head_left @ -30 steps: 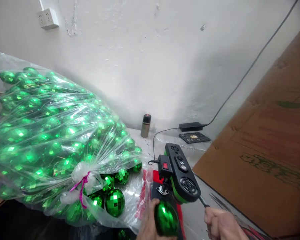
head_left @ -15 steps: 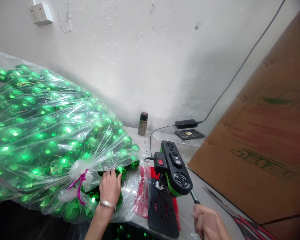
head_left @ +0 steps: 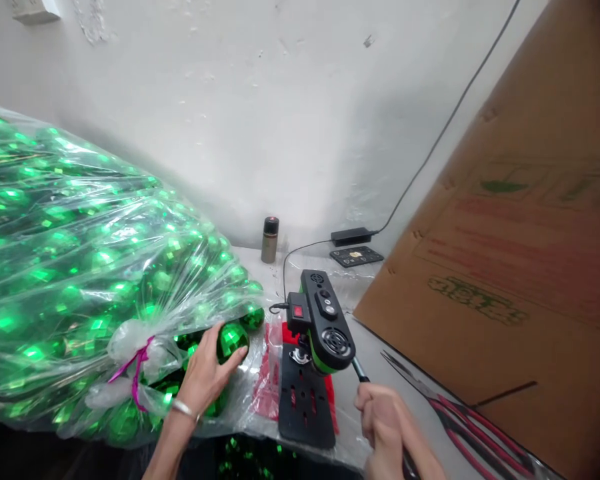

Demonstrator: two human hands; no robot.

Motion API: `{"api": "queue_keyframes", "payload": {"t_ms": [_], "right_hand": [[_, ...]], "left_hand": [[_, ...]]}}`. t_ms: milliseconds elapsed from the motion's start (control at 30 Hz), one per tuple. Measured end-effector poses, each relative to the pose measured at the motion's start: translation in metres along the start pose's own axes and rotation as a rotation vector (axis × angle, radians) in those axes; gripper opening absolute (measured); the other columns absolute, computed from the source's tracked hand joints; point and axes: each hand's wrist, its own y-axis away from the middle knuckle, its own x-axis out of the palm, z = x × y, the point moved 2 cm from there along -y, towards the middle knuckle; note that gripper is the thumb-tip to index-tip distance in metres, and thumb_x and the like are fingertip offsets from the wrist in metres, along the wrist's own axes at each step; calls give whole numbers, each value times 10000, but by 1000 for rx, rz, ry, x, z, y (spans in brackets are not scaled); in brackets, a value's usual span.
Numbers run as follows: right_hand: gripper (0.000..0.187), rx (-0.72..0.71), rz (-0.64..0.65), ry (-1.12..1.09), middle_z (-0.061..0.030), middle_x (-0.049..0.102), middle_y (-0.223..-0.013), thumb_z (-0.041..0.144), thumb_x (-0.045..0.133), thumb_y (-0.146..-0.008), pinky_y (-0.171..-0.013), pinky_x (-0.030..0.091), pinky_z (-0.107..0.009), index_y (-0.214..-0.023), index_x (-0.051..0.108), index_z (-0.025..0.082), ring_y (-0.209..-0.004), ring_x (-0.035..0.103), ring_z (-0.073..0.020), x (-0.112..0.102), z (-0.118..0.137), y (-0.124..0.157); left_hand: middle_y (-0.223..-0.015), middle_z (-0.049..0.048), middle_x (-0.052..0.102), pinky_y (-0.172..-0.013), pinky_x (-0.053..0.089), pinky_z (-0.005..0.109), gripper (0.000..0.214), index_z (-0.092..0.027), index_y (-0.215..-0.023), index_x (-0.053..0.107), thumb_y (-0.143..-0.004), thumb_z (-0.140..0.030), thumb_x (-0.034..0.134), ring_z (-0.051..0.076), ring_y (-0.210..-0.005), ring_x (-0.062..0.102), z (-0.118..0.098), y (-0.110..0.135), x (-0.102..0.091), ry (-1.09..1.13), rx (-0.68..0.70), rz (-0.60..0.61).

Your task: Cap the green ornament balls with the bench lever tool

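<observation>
My left hand (head_left: 207, 367), with a bracelet at the wrist, has its thumb and fingers closed round a shiny green mirrored ball (head_left: 233, 341). More such balls lie beside it at the gap in a big clear plastic bag (head_left: 130, 330), tied with a purple ribbon (head_left: 139, 377). My right hand (head_left: 387, 423) is wrapped round the dark handle of a metal-shafted tool (head_left: 359, 369). The shaft's far end is hidden by a black and green device (head_left: 329, 320) with round vents and a red switch, mounted on a slotted black plate (head_left: 306, 407).
Red-handled long-nose pliers (head_left: 460, 420) lie at the right, before a large cardboard box (head_left: 480, 233). A small dark bottle (head_left: 270, 241), a power adapter (head_left: 351, 237) and a dark flat rectangular object (head_left: 356, 256) stand near the wall. Red material (head_left: 267, 387) lies under the plate.
My left hand has taken hold of a green ball and drawn it slightly up from the others. My right hand still grips the handle. The view has shifted right.
</observation>
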Motion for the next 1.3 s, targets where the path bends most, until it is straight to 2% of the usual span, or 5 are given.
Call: {"api": "queue_keyframes", "payload": {"t_ms": [100,200,300,600,1300], "right_hand": [[431,-100,61,12,7,519,-668,334,595,-1128,-557,344,-312,-716,524,231,-585,479,-138,-2,-1,-9],[419,-203,106,24,15,512,-642,266,567,-1127,-547,376,-294,-712,515,233,-588,513,-140,-4,0,-16],[379,-266,136,40,16,551,-663,191,542,-1118,-549,415,-265,-741,528,230,-600,553,-129,-6,4,-20],[305,-331,219,60,15,602,-729,87,490,-1100,-570,462,-227,-837,560,226,-628,587,-112,-10,2,-18],[333,-257,193,67,13,573,-715,140,500,-1125,-591,462,-257,-816,588,225,-647,581,-128,-7,5,-21]], "left_hand": [[-1531,163,715,-1202,562,528,809,-208,-1517,607,-881,-682,762,394,-1459,663,-1,50,11,435,-215,23],[-1493,169,742,-1137,618,482,880,-217,-1561,562,-886,-748,753,394,-1398,715,-4,98,51,820,-440,184],[-1585,170,676,-1210,572,475,889,-223,-1589,503,-914,-767,702,385,-1488,646,-8,119,89,832,-439,225],[-1616,228,605,-1313,409,669,796,-189,-1528,521,-856,-531,779,448,-1549,555,-17,85,124,452,-61,145],[-1435,196,724,-1210,522,690,742,-202,-1411,617,-726,-357,857,457,-1406,670,-14,78,145,354,170,259]]}}
